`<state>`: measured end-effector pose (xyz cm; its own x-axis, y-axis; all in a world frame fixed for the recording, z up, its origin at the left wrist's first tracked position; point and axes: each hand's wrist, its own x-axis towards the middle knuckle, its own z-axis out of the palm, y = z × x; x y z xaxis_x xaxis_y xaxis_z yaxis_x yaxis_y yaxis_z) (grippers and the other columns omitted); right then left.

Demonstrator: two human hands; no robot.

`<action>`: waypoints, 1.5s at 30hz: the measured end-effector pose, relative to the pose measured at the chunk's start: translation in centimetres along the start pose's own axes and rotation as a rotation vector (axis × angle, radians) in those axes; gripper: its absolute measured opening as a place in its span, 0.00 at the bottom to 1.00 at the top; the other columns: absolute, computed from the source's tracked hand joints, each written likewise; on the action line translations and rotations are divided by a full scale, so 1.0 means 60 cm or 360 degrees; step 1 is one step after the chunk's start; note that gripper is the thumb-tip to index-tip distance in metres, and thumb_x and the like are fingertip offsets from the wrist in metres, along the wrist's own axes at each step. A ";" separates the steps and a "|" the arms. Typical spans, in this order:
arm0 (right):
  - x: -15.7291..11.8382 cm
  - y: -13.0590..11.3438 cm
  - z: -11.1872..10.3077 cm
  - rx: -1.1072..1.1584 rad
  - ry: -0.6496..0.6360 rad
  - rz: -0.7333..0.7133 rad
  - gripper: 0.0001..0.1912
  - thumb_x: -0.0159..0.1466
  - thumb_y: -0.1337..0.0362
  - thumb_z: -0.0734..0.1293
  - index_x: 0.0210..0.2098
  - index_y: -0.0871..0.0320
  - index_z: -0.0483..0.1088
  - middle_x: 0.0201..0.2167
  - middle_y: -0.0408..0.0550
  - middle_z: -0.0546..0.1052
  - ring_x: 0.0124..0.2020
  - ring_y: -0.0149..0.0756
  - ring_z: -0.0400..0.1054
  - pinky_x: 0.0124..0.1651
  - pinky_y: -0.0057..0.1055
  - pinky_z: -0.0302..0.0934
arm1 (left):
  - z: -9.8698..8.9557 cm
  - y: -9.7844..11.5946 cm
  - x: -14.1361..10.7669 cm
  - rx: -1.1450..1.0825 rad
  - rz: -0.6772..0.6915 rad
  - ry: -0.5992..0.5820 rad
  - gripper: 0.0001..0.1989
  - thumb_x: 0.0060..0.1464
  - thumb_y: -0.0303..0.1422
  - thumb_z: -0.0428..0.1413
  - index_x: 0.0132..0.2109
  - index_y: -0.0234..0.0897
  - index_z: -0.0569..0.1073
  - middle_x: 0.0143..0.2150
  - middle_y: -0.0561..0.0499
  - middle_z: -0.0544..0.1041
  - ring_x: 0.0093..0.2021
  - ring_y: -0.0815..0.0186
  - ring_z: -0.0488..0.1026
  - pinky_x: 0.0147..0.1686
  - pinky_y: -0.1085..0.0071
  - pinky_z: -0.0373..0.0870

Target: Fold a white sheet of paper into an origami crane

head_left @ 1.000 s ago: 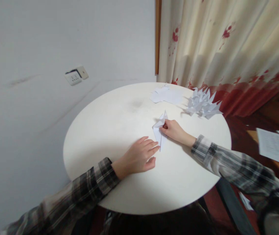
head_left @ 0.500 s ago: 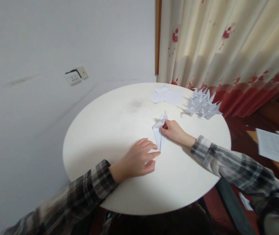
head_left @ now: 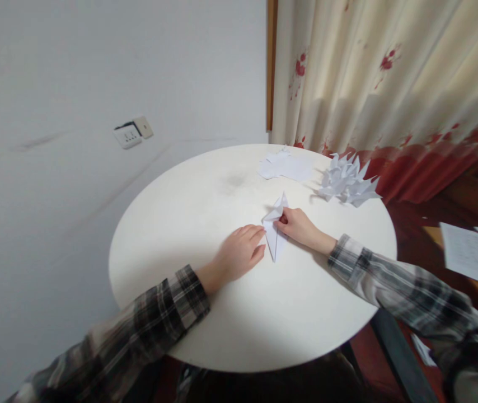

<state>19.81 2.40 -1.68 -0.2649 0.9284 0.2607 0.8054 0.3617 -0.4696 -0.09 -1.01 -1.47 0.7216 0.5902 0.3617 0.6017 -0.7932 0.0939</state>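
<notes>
A white folded paper (head_left: 271, 238), shaped like a long narrow diamond, lies on the round white table (head_left: 172, 224). My right hand (head_left: 300, 225) is closed on its right side, thumb and fingers pinching the paper near the middle. The fingertips of my left hand (head_left: 241, 252) reach the paper's left edge. Those fingers are stretched out, the thumb held apart below them, and nothing is gripped. Part of the paper is hidden under my right fingers.
Several folded paper cranes (head_left: 346, 179) are bunched at the table's back right. Flat white paper pieces (head_left: 287, 166) lie to their left. Printed sheets (head_left: 474, 252) rest on a wooden surface at right. Behind stand a wall with a socket (head_left: 127, 136) and a curtain (head_left: 348, 73).
My left hand has moved up from the paper's lower tip to its left edge, its fingers now closer together. My right hand keeps its pinch in the same place.
</notes>
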 end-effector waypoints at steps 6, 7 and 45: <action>0.001 -0.003 -0.002 -0.0032 -0.0005 0.0007 0.06 0.58 0.67 0.61 0.30 0.62 0.68 0.24 0.48 0.74 0.23 0.29 0.64 0.27 0.24 0.51 | -0.010 0.013 -0.002 0.0021 0.0046 0.0017 0.12 0.54 0.27 0.48 0.45 0.30 0.69 0.45 0.43 0.72 0.48 0.58 0.66 0.49 0.60 0.65; 0.001 -0.003 -0.002 -0.0039 -0.0008 0.0012 0.06 0.58 0.67 0.61 0.30 0.62 0.68 0.25 0.48 0.74 0.23 0.29 0.64 0.27 0.24 0.51 | -0.011 0.014 -0.003 0.0012 0.0059 0.0018 0.12 0.53 0.27 0.48 0.45 0.31 0.69 0.45 0.43 0.72 0.47 0.58 0.66 0.49 0.60 0.65; 0.016 0.003 0.000 -0.0072 -0.0014 -0.0016 0.05 0.58 0.67 0.61 0.30 0.62 0.68 0.24 0.47 0.74 0.24 0.30 0.65 0.27 0.25 0.52 | -0.019 0.033 -0.024 -0.0257 0.0166 0.0041 0.15 0.54 0.28 0.47 0.49 0.33 0.68 0.50 0.44 0.72 0.51 0.61 0.67 0.51 0.60 0.64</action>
<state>19.67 3.35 -1.52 -0.2778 0.9255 0.2576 0.8258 0.3671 -0.4281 -0.35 -3.58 -0.74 0.7670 0.5009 0.4010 0.4597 -0.8650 0.2013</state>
